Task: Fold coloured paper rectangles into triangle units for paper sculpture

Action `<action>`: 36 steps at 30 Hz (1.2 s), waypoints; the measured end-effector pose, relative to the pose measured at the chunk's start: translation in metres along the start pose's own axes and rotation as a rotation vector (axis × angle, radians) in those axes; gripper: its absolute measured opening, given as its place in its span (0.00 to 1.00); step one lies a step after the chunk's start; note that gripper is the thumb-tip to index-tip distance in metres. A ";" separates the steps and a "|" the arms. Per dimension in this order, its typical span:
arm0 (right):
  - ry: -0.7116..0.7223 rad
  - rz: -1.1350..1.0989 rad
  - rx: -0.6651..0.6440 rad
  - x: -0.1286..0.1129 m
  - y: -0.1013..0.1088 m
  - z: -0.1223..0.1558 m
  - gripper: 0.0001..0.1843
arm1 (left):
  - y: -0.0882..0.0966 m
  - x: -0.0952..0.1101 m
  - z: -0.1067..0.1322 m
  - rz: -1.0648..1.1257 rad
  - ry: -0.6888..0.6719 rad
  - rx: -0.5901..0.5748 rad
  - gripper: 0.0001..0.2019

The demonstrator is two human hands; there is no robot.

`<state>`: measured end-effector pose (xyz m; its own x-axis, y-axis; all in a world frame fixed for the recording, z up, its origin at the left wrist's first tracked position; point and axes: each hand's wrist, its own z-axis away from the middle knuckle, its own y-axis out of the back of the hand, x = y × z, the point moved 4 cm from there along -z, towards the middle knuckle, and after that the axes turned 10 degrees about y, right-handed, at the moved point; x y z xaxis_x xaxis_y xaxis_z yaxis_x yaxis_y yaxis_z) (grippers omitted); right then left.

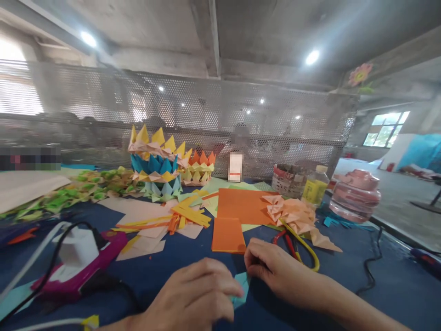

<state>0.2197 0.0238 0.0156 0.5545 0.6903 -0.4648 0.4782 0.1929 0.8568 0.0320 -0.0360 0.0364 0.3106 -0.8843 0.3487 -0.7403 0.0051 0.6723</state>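
My left hand and my right hand meet low in the view over the dark blue table. Between them lies a small light-blue piece of paper. The left hand's fingers are closed on its left edge. My right hand's fingertips pinch its upper right part. Just beyond the hands lie two orange sheets and scissors with red and yellow handles.
A pink glue gun with a black cord lies at the left. Folded paper crowns, green folded pieces, yellow and orange strips, peach folded units, a woven basket, a yellow bottle and a pink jar stand farther back before a mesh screen.
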 end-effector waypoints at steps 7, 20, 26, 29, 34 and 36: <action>-0.165 0.016 0.161 0.021 0.018 -0.010 0.09 | 0.006 -0.031 0.002 -0.043 0.191 0.214 0.16; -0.330 0.237 0.349 0.083 0.044 -0.050 0.16 | 0.004 -0.045 -0.002 -0.023 0.277 0.163 0.15; -0.085 0.308 0.267 0.040 0.021 -0.043 0.10 | 0.003 -0.056 -0.003 0.011 0.319 0.145 0.13; 0.054 0.277 0.149 0.017 0.006 -0.041 0.22 | 0.002 -0.061 -0.003 0.047 0.346 0.163 0.12; 0.094 0.287 0.086 0.007 0.001 -0.038 0.28 | 0.003 -0.069 -0.004 0.053 0.438 0.177 0.13; 0.101 0.291 0.075 0.007 0.002 -0.038 0.21 | 0.002 -0.074 -0.004 0.060 0.476 0.176 0.13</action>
<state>0.1987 0.0549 0.0224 0.6066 0.7757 -0.1743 0.3604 -0.0728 0.9299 0.0096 0.0314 0.0149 0.4710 -0.5736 0.6702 -0.8418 -0.0653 0.5358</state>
